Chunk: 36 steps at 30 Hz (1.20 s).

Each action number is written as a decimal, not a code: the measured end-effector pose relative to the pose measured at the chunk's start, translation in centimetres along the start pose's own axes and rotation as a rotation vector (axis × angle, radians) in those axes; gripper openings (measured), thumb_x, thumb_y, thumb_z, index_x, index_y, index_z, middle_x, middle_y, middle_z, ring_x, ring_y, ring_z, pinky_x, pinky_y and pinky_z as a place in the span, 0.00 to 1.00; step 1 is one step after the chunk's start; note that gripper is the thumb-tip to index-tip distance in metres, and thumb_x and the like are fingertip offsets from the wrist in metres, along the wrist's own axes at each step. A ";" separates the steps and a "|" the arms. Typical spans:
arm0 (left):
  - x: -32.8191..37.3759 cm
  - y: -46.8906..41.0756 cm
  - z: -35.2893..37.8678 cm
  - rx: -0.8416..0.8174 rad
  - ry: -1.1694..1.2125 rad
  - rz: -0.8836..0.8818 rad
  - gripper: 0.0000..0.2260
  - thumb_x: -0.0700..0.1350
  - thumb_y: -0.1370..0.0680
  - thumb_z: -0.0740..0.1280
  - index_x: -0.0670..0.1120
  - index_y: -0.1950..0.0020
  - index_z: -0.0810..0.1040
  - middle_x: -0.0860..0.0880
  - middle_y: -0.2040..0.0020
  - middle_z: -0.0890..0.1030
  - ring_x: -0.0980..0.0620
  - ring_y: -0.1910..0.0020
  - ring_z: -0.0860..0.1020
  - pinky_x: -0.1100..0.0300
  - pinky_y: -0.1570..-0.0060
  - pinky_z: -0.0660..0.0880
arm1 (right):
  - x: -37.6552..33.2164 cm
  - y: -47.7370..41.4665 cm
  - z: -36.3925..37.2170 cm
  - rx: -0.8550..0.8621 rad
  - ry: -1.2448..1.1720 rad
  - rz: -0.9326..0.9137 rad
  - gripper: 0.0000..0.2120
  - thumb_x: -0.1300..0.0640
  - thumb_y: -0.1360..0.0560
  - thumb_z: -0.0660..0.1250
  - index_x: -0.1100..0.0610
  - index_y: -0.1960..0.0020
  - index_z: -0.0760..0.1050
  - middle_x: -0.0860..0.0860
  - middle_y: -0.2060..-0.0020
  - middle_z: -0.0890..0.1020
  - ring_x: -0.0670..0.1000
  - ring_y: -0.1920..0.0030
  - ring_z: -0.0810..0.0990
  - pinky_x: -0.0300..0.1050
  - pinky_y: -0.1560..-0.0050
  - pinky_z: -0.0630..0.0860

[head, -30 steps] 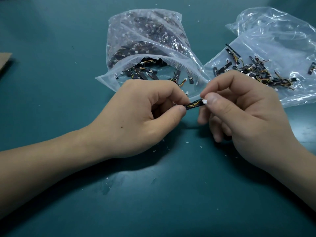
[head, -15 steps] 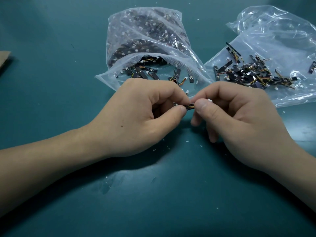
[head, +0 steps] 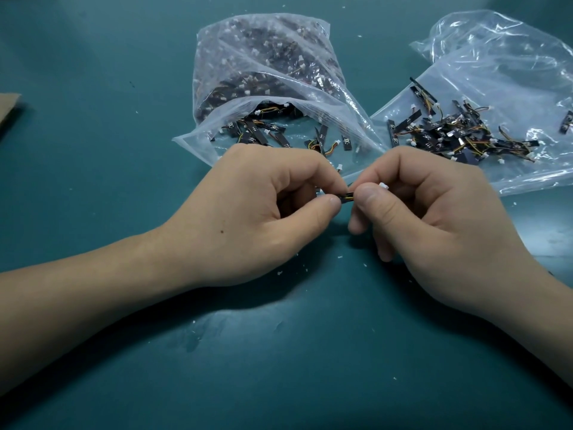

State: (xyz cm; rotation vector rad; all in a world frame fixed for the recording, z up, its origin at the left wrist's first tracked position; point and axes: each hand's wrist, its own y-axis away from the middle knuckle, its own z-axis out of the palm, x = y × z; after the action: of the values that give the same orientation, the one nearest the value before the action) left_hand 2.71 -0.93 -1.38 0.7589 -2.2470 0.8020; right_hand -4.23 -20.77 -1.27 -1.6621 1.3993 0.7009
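Note:
My left hand (head: 248, 212) and my right hand (head: 434, 218) meet at the middle of the green table. Between them they pinch one small black strip with thin orange and yellow wires (head: 348, 198). The left thumb and forefinger pinch its left end. My right thumb and forefinger pinch the other end, where a white connector (head: 384, 185) sticks up above the thumb. Most of the strip is hidden by the fingers.
A clear plastic bag (head: 263, 72) full of the same wired black strips lies open just behind my left hand. A second flat clear bag (head: 502, 72) at the right carries a loose heap of strips (head: 459, 131). Cardboard (head: 7, 105) shows at the left edge. White crumbs dot the table.
My right hand has slid left along the strip toward my left hand, so less of the strip shows between the fingers. The left hand has stayed in place.

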 end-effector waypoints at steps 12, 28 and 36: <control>0.0 0.0 0.0 -0.015 0.003 -0.003 0.04 0.42 0.22 0.70 0.48 0.52 0.85 0.53 0.73 0.76 0.58 0.74 0.71 0.72 0.69 0.65 | 0.0 0.1 0.0 -0.002 0.039 -0.027 0.06 0.54 0.20 0.66 0.46 0.55 0.76 0.45 0.66 0.85 0.47 0.72 0.79 0.34 0.69 0.71; 0.3 -0.1 0.0 -0.063 0.005 -0.024 0.03 0.43 0.22 0.70 0.49 0.54 0.83 0.51 0.71 0.78 0.52 0.72 0.76 0.71 0.69 0.67 | 0.4 0.3 -0.1 -0.014 0.115 -0.033 0.07 0.47 0.23 0.64 0.48 0.58 0.75 0.53 0.71 0.78 0.54 0.73 0.75 0.54 0.71 0.71; 0.5 -0.2 0.0 -0.020 0.086 -0.087 0.06 0.45 0.22 0.69 0.47 0.60 0.78 0.53 0.70 0.79 0.55 0.72 0.76 0.69 0.69 0.69 | 0.2 0.3 -0.1 0.035 0.117 -0.068 0.07 0.48 0.19 0.65 0.46 0.56 0.75 0.52 0.72 0.76 0.53 0.74 0.72 0.47 0.72 0.69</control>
State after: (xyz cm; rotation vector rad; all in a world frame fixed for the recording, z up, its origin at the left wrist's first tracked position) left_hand 2.49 -1.17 -0.94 0.7915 -2.1275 0.7550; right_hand -4.52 -21.02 -1.46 -1.7379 1.4211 0.5456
